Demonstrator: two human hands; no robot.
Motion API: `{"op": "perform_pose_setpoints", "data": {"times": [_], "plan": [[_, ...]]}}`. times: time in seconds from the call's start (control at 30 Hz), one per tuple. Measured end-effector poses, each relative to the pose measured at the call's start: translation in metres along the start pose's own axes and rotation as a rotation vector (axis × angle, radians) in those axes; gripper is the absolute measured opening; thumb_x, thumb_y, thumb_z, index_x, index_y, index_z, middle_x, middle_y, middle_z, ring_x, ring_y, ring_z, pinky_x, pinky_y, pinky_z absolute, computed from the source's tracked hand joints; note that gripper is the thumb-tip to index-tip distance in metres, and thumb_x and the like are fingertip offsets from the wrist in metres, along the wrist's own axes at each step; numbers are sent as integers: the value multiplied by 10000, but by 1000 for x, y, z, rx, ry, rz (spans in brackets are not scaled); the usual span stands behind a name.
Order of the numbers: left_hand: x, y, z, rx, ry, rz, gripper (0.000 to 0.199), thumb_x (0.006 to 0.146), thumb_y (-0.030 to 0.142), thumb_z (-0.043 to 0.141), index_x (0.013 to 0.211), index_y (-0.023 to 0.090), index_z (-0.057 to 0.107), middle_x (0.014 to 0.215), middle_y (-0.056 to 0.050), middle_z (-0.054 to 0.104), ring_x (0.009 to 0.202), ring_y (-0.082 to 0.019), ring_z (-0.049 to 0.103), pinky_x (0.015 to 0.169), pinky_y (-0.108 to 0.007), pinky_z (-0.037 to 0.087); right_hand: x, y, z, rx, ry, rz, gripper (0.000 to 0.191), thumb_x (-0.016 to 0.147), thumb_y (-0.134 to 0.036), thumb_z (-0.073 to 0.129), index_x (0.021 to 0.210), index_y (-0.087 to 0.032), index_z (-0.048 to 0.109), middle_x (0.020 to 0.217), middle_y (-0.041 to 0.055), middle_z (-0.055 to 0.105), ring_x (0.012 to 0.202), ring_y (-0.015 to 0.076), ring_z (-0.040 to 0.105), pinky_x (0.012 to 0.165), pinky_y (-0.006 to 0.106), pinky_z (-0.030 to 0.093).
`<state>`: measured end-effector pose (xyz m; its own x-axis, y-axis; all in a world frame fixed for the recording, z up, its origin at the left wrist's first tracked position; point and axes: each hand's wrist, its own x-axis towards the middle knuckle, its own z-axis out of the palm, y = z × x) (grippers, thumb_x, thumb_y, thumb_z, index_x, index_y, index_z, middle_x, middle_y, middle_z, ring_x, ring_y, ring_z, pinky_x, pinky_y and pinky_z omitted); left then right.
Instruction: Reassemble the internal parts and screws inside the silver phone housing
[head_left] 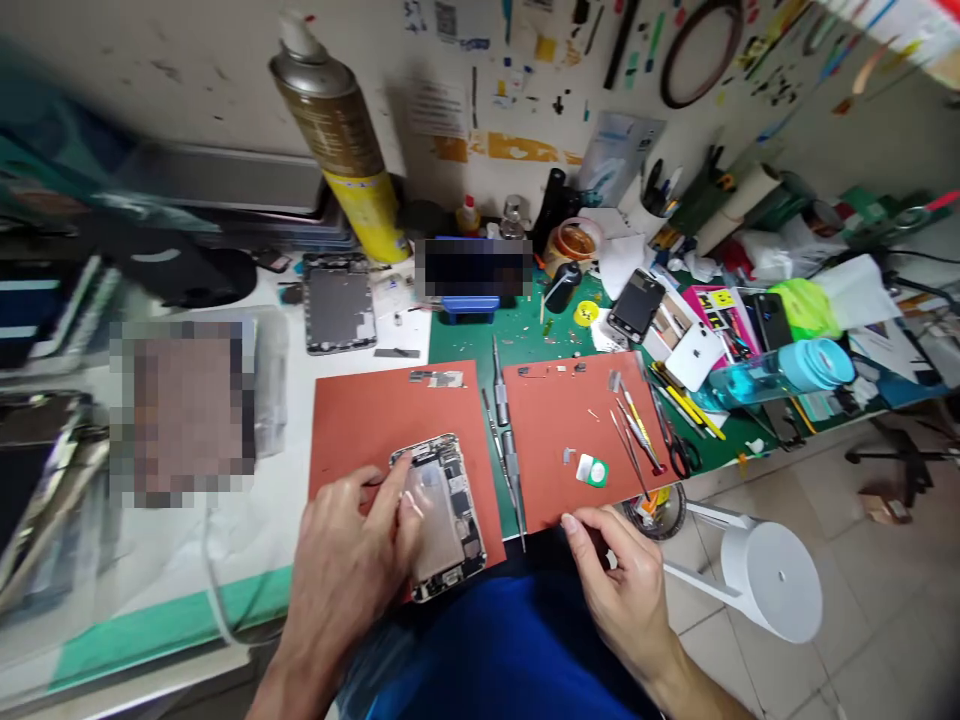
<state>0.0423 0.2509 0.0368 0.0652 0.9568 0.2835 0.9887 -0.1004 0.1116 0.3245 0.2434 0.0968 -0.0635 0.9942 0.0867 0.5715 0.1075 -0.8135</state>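
An opened phone (442,520) with its inner parts showing lies on the left reddish-brown mat (352,415). My left hand (356,540) rests on its left side, index finger on the upper left corner and thumb over the battery area; the fingers are apart. My right hand (622,570) is at the front edge of the right mat (547,430), its thumb and fingers brought together in a pinch; anything between the fingertips is too small to name. A green and white small box (592,471), tweezers (627,440) and tiny parts lie on that mat.
Scissors (684,455), yellow tools (694,408) and a blue-lidded bottle (780,370) are at the right. A spray can (341,150) stands at the back left. Screwdrivers (504,410) lie between the mats. A white stool (772,580) stands below the right side.
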Motion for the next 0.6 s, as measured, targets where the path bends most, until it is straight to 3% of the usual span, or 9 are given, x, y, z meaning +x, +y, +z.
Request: {"op": "perform_pose_setpoints", "data": {"times": [0.17, 0.4, 0.6], "plan": [[5, 2, -2, 28, -13, 1, 414, 1011, 264, 477, 1323, 108, 700, 1065, -184, 654, 871, -316, 569, 777, -461, 480, 7, 15, -20, -53, 112, 9, 165, 1074, -250, 608, 1004, -191, 745, 817, 17, 708, 666, 142, 618, 641, 259, 483], [8, 4, -3, 24, 18, 29, 441, 1030, 279, 440, 1296, 70, 724, 1041, -192, 645, 858, -332, 557, 763, -473, 463, 27, 49, -55, -292, 235, 22, 230, 1085, -334, 594, 995, -204, 761, 900, 43, 731, 745, 171, 674, 649, 279, 478], [6, 2, 1, 19, 43, 41, 413, 1024, 269, 455, 1294, 89, 712, 1040, -181, 627, 855, -334, 558, 769, -476, 461, 34, 60, -59, -320, 225, 58, 262, 1080, -386, 606, 968, -215, 770, 875, 29, 724, 667, 155, 646, 623, 286, 468]]}}
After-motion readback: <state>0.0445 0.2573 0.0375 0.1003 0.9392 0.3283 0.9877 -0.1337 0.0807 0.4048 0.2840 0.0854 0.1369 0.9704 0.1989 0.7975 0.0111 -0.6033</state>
